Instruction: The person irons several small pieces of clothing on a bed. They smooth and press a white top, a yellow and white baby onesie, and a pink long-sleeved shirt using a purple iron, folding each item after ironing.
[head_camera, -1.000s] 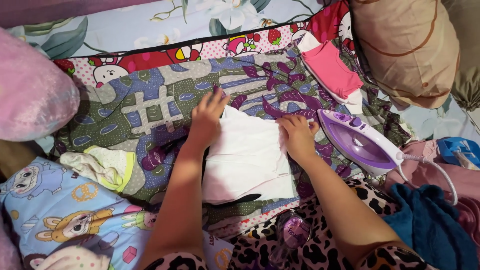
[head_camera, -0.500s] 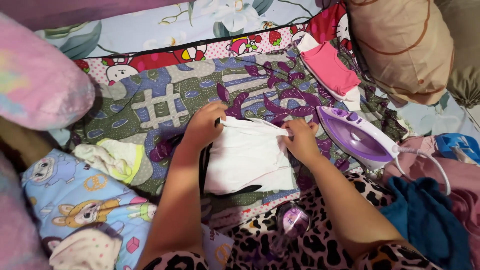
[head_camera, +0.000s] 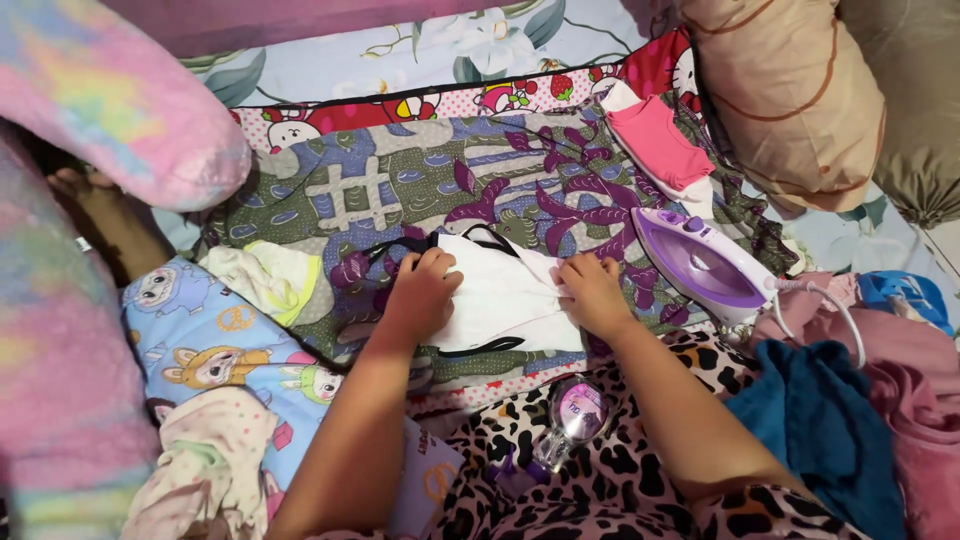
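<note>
Fingers (head_camera: 437, 268) of the left hand (head_camera: 420, 295) curl closed, gripping the folded white cloth garment with black trim (head_camera: 505, 300). The right hand (head_camera: 592, 293) pinches its other edge. A purple plastic steam iron (head_camera: 700, 265) lies near

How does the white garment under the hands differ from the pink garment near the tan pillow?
The white garment has black trim and lies folded in front of the person, with the left hand and right hand on it. The pink garment has white edges and lies untouched at the far right. Both rest on the patterned cloth.

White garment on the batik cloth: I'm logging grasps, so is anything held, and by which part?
Both hands grip the white garment: the left hand at its left edge, the right hand at its right edge.
</note>
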